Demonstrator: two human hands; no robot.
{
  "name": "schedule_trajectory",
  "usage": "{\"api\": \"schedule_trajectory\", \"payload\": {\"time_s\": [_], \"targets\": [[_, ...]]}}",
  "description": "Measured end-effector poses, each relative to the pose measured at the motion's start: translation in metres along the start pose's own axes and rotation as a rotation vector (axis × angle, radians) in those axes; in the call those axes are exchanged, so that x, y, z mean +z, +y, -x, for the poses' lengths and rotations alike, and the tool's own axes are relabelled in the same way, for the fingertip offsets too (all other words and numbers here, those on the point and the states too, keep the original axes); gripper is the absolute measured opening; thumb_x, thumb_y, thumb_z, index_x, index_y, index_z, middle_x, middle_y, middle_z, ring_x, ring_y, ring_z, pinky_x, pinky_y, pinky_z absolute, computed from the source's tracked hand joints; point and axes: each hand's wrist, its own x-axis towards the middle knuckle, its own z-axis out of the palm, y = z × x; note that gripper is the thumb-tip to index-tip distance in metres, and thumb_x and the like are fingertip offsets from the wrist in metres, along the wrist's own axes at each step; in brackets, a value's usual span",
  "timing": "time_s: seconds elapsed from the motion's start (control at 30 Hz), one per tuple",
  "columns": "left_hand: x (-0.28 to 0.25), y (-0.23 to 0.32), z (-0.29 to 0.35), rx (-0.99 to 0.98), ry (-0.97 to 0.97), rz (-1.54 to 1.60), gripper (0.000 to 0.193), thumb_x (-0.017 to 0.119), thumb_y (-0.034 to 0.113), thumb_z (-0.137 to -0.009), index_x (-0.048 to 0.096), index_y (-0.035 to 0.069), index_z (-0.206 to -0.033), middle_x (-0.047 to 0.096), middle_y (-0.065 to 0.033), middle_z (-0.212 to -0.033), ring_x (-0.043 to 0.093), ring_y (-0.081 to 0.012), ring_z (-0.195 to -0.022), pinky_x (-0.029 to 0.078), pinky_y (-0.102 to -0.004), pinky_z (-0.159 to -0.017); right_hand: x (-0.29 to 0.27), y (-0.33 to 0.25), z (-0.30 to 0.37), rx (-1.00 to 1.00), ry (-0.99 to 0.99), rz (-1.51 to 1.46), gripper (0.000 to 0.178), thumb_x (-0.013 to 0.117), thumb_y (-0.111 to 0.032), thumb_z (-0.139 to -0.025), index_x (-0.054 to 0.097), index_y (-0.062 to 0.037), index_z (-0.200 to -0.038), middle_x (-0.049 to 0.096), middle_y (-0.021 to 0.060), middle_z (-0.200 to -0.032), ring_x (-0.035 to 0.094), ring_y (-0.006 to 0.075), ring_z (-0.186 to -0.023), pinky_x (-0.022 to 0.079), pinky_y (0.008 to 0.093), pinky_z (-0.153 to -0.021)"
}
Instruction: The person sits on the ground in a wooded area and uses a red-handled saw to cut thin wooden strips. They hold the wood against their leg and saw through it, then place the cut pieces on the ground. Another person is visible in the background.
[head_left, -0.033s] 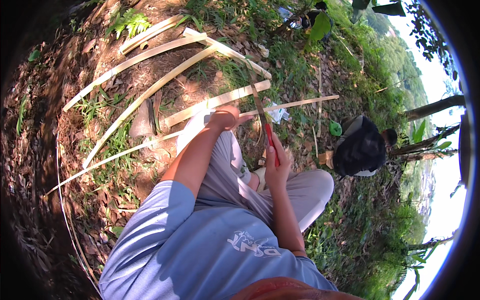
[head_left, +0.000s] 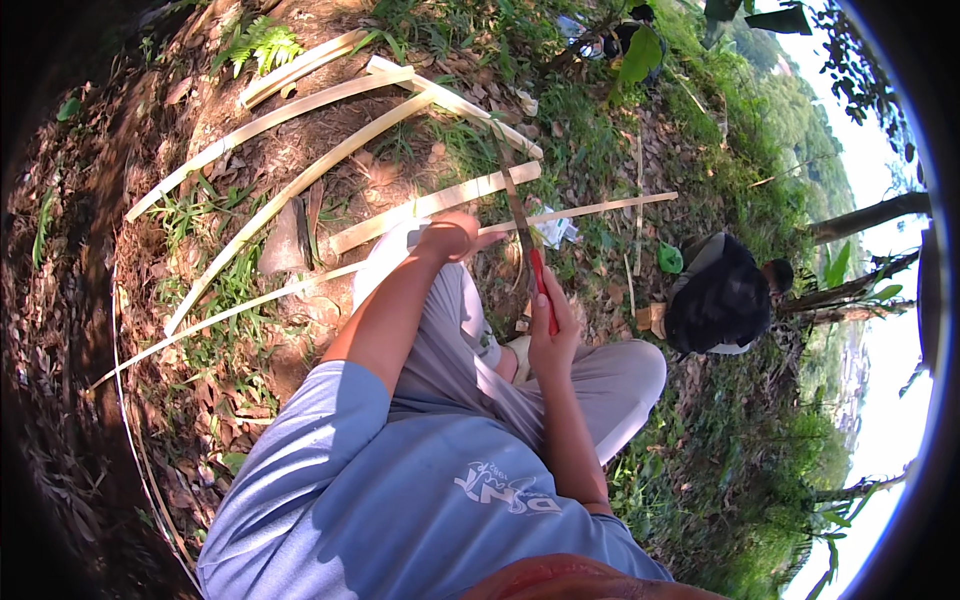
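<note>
Knife (head_left: 518, 212), one, handle wrapped by the right hand (head_left: 557, 325); strip (head_left: 600, 209), one, crossing the knife's blade, apparently pinched just left of the knife by the left hand (head_left: 453, 236), whose fingers a slipping blade could cut if pushed too hard.

Red-handled blade (head_left: 521, 222) crosses long, thin pale strip (head_left: 610, 207); contact unclear.

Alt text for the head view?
A seated person holds a red-handled blade in the right hand, across a thin pale strip in the left hand. Wider pale strips lie on leafy ground.
</note>
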Motion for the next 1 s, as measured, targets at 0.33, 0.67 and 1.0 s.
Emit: {"api": "schedule_trajectory", "payload": {"time_s": [0.33,0.67,1.0], "targets": [[0.014,-0.007,-0.015,0.01,0.023,0.023,0.109,0.036,0.095,-0.093,0.074,-0.006,-0.083,0.074,-0.0227,-0.087,0.075,-0.0383,-0.089,0.058,-0.0491,-0.088,-0.001,0.015,0.005,0.037,0.022,-0.016,0.043,0.057,-0.013,-0.111,0.062,-0.0061,-0.153,0.077,0.014,-0.096,0.057,0.0096,-0.069,0.047,0.0296,-0.063],[0.022,-0.011,-0.024,0.033,0.092,0.008,0.1,0.037,0.087,-0.1,0.077,-0.004,-0.103,0.075,-0.0257,-0.094,0.074,-0.0425,-0.095,0.056,-0.0523,-0.091,-0.006,0.014,0.008,0.05,0.01,0.024,0.043,0.058,-0.011,-0.11,0.062,-0.0036,-0.152,0.079,0.0177,-0.112,0.063,0.0111,-0.077,0.052,0.0297,-0.07],[0.011,-0.001,-0.012,-0.003,0.085,-0.018,0.102,0.037,0.089,-0.098,0.077,-0.004,-0.087,0.075,-0.0226,-0.089,0.076,-0.0388,-0.092,0.058,-0.051,-0.089,-0.05,-0.039,0.069,0.079,-0.021,0.11,0.043,0.057,-0.011,-0.109,0.063,-0.0022,-0.15,0.077,0.0197,-0.131,0.073,0.0195,-0.115,0.054,0.0331,-0.099]]}}
